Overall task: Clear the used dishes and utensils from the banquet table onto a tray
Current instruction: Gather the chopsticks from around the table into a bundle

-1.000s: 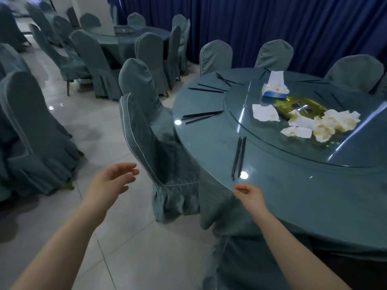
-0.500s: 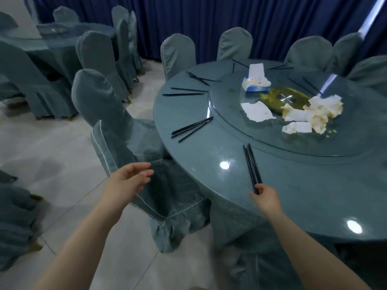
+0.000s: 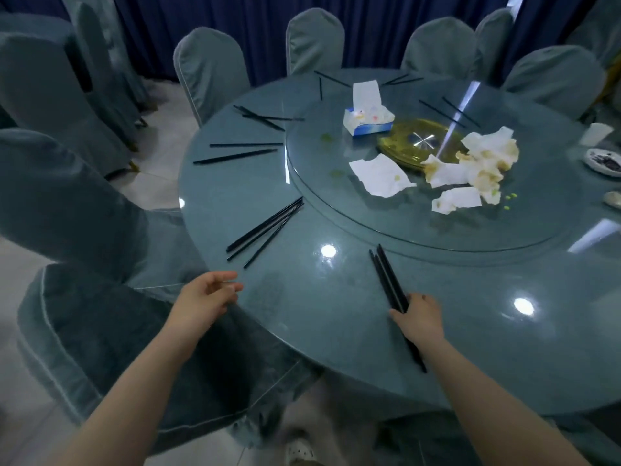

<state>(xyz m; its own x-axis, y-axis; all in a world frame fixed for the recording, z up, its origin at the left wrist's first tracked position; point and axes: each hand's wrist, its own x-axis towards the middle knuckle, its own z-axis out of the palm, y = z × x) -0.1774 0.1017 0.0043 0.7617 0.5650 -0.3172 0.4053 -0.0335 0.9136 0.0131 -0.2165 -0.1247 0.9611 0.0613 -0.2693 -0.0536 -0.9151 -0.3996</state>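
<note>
The round table (image 3: pixel 302 314) has a glossy grey-green top with a glass turntable (image 3: pixel 420 223); slim black chopsticks (image 3: pixel 386 277), straight and matte, lie near its front edge; the right hand (image 3: pixel 420 317) is closed around them; the left hand (image 3: pixel 205 297) hovers loosely spread, holding nothing.

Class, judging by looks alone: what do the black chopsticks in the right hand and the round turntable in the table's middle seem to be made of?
Chopsticks in the right hand: probably plastic or lacquered wood; uniform matte black, thin, straight. Turntable: likely glass; it looks transparent, with a clear rim edge and sharp light reflections.
</note>
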